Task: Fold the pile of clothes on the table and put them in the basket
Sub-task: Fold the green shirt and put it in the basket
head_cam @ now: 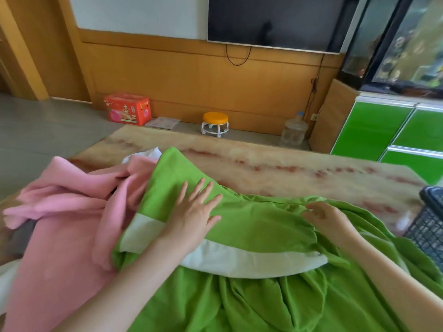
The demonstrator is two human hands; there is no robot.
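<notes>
A green cloth [261,224] with a white band lies spread over the near half of the table [275,164]. My left hand [194,212] rests flat on it with straight, spread fingers. My right hand [323,216] pinches a fold of the same green cloth with curled fingers. A crumpled pink cloth [72,212] lies to the left, partly under the green one, with a bit of white fabric [146,154] behind it. The dark mesh basket [429,226] stands at the right edge, only partly in view.
Beyond the table's far edge are a red box [128,109], an orange stool [215,122] and a water jug [294,131] on the floor. Green cabinets [383,130] stand at the right.
</notes>
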